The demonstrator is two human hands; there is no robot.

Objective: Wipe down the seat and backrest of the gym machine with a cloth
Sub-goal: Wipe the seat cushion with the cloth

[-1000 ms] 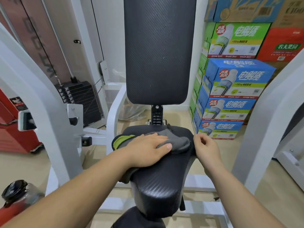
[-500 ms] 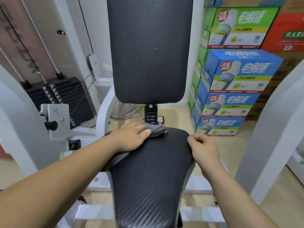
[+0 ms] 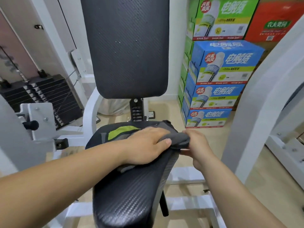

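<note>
A grey cloth (image 3: 178, 139) with a lime green patch lies across the back of the black textured seat (image 3: 131, 199). My left hand (image 3: 146, 145) presses flat on the cloth near the seat's right side, fingers pointing right. My right hand (image 3: 197, 145) sits at the seat's right edge, touching the bunched end of the cloth; part of its fingers is hidden behind the cloth. The black backrest (image 3: 128, 50) stands upright behind the seat, with a few small droplets on its surface.
White machine frame arms (image 3: 269, 89) rise at the right and at the left. A black weight stack (image 3: 44, 96) sits at the left. Stacked drink cartons (image 3: 222, 66) stand against the wall at the right. Wood floor lies beneath.
My left hand has slid the cloth from the seat's back left toward the right edge, up to my right hand. The view has shifted slightly.
</note>
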